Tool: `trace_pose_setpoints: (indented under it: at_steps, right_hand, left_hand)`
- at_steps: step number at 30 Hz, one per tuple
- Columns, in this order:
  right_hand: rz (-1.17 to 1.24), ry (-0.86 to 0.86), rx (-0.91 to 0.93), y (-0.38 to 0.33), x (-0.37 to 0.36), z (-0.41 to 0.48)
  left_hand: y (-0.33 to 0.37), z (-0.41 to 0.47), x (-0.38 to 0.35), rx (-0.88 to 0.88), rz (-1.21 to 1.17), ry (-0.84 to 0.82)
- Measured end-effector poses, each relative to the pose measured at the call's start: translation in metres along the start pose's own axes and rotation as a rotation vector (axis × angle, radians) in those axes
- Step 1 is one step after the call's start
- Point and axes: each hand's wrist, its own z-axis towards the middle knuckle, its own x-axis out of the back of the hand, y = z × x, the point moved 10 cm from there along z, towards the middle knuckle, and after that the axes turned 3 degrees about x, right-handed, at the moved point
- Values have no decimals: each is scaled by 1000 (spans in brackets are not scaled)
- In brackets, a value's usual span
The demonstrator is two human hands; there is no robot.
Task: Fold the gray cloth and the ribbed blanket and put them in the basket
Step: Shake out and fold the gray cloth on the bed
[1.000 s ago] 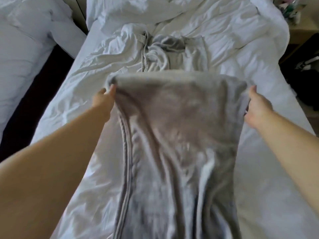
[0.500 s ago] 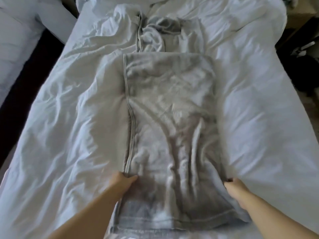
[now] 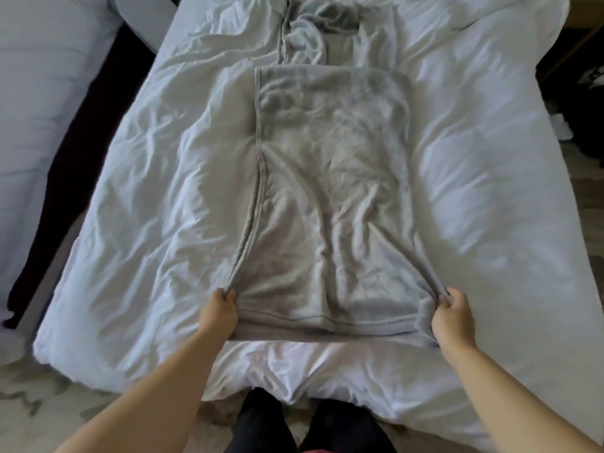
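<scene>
- I am looking down on the bed (image 3: 130,223), with the gray cloth (image 3: 330,197) lying as a long strip up the centre of the frame, already doubled lengthwise by the look of its paired left hem.
- My left hand (image 3: 219,310) is pinching the cloth's near left corner, grip clenched on the hem, which is lifting off the duvet in a taut line.
- My right hand (image 3: 452,317) is doing the same at the near right corner, grip clenched on a bunch of cloth.
- Both corners are sitting at lower centre, just short of the bed's near edge.
- A second gray heap, likely the blanket (image 3: 313,31), is lying crumpled at top centre, touching the cloth's far end; I cannot make out any ribbing at this blur.
- I cannot see the basket anywhere in the frame.
- I am judging the step as the crosswise fold of the first piece, with the blanket untouched and nothing packed.
- The next move is calling for both corners to rise together and travel toward the far edge, kept level so the hems meet.
- The cloth is looking soft and limp, so uneven lifting would be skewing the fold.
</scene>
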Motion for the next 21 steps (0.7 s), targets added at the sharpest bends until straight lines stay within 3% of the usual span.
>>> trace_pose_setpoints:
  at_steps: [2,6,8,10,13,17,21]
  right_hand:
    - [147,-20,43,-8,11,-3]
    - [334,-438,132,-30,7,-28]
    - [200,-554,257,-40,19,-45]
    - [-91,-580,402,-39,32,-60]
    - [-469,-681,444,-13,35,-96]
    - [-431,-554,422,5,44,-131]
    - [-1,-428,171,30,55,-165]
  left_hand:
    - [8,-14,12,-30,-88,55]
    - [-2,-46,36,-14,-242,92]
    - [-9,-62,48,-72,-245,86]
    - [-17,-71,58,-117,-221,63]
    - [-35,-80,61,-137,-170,12]
    - [-65,-99,53,-105,-71,-113]
    - [-105,-112,47,-44,-91,-222]
